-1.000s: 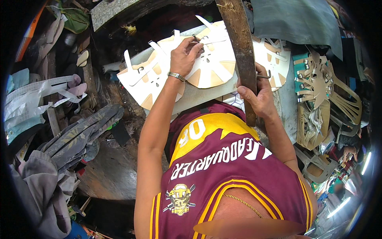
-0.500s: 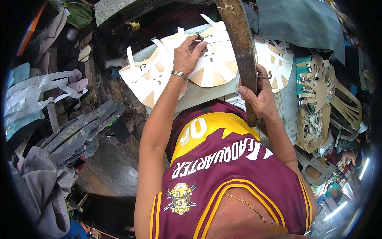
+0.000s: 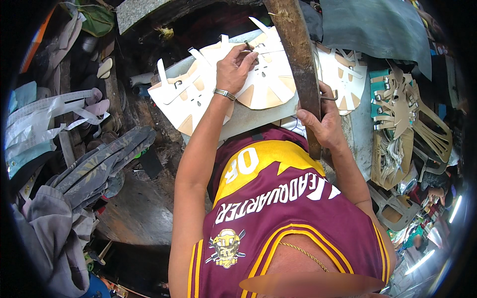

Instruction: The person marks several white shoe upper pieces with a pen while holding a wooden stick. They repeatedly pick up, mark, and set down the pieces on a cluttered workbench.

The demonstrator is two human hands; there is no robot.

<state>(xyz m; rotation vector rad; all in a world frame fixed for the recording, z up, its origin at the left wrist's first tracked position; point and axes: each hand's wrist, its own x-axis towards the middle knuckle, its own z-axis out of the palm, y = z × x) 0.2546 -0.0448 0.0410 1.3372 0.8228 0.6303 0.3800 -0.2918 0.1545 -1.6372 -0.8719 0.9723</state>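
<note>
My left hand [image 3: 234, 71] is closed in a pinch around a small dark metal punch [image 3: 249, 46]. Its tip rests at a white shoe upper [image 3: 266, 97] with beige wedge-shaped lining, cutouts and a small buckle. My right hand [image 3: 325, 119] wraps round the lower part of a long brown wooden bar [image 3: 293, 42], fingers behind it and thumb on the near side. A bent metal hook [image 3: 332, 96] sticks out beside those fingers. More white uppers lie to the left [image 3: 186, 102] and to the right [image 3: 348, 74], on a grey slab [image 3: 233, 128].
Stacked tan and teal strap uppers [image 3: 397, 107] lie at the right, near a grey plastic chair [image 3: 395, 206]. A dark grey sheet [image 3: 375, 35] hangs over the far right. Cloth garments [image 3: 104, 164] and white strips [image 3: 49, 114] crowd the left side.
The far end of the wooden bar has tilted slightly to the left. My left hand, the punch and the uppers stay in place.
</note>
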